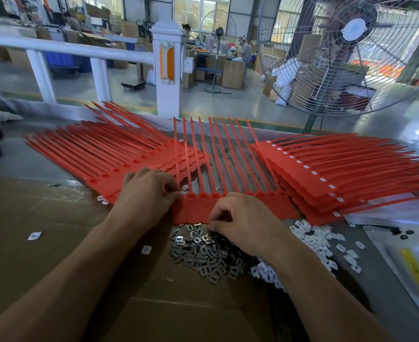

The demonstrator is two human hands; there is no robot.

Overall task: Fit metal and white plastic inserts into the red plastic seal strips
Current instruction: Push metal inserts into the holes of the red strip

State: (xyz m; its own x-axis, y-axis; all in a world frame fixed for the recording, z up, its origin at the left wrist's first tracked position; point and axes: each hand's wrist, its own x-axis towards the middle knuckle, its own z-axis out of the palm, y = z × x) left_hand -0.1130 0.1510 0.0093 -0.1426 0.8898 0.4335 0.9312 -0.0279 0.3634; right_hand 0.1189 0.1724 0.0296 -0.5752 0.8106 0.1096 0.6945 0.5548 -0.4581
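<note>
A sheet of joined red seal strips (230, 169) lies in front of me, tails pointing away. My left hand (146, 193) pinches the sheet's left edge near its sockets, fingers curled. My right hand (245, 220) sits at the sheet's near edge, fingers curled, tips down in the pile of metal inserts (203, 253); what it pinches is hidden. White plastic inserts (321, 240) lie in a heap to the right. A stack of red strips without inserts (99, 149) fans out at left. At right lies a stack of strips with white inserts fitted (326, 169).
Cardboard (55, 243) covers the near table. Stray white inserts (34, 235) lie on it. A large standing fan (351, 53) is behind the table at right, a white railing (80, 49) behind at left. A plastic bag with a yellow label (415, 270) lies far right.
</note>
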